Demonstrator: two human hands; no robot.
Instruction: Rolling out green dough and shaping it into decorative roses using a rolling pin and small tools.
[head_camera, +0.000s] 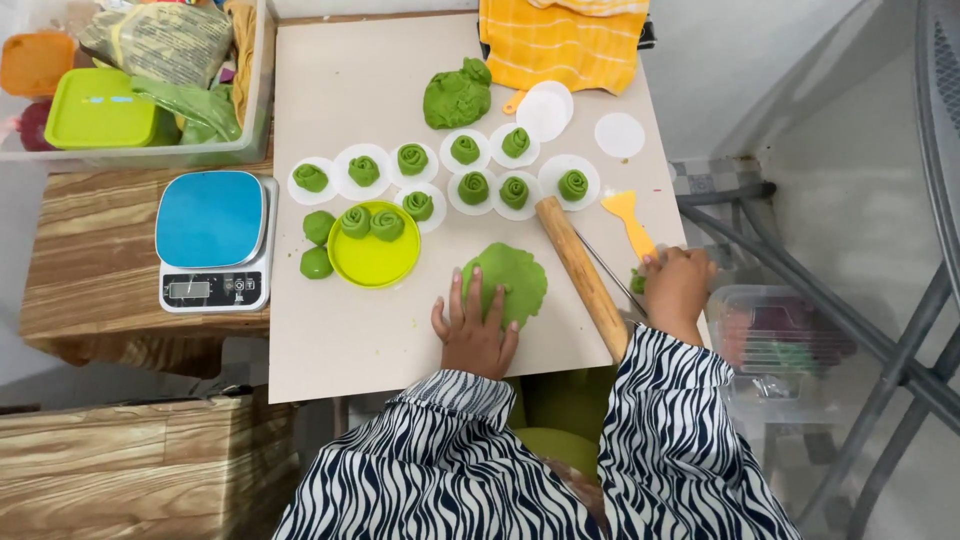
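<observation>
My left hand (474, 330) lies flat, fingers spread, on the near edge of a flattened round of green dough (512, 280) on the beige work board (350, 340). My right hand (676, 290) is closed at the board's right edge, over a small green dough piece (637, 282) and the end of a thin metal blade (610, 275); what it grips is unclear. A wooden rolling pin (580, 275) lies diagonally between my hands. A yellow-orange scraper (630, 222) rests just beyond my right hand.
Several rolled green dough rosettes (472, 187) sit on white paper rounds. A lime lid (374, 248) holds two more, with dough balls (317, 245) beside it. A green dough lump (457, 97), blue-topped scale (212, 240), orange cloth (560, 42) and a clear bin (130, 80) lie beyond.
</observation>
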